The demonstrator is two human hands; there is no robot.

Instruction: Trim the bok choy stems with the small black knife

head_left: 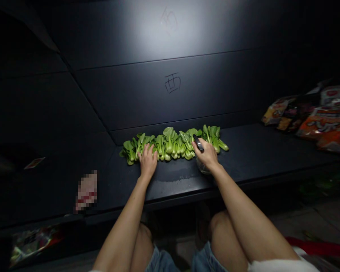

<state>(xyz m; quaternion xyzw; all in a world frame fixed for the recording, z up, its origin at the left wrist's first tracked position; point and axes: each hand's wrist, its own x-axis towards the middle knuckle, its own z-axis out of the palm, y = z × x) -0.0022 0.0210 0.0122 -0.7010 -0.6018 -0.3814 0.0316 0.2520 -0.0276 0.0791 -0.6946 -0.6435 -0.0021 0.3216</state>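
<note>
A row of green bok choy [170, 145] lies on a dark shelf [172, 181], leaves toward the back panel and pale stems toward me. My left hand [149, 160] rests on the left part of the row, fingers spread over the stems. Near the right end, my right hand [207, 153] is wrapped round a spray bottle [198, 143]. Its black head shows above the fingers, and part of its clear body is below them. Water wets the shelf in front of the stems.
Colourful snack bags [325, 121] are heaped on the shelf at the right. A dark back panel [130, 94] with a handwritten character rises behind the row. A small card [34, 163] and a blurred-out item [86, 190] lie at the left. My knees are below the front edge.
</note>
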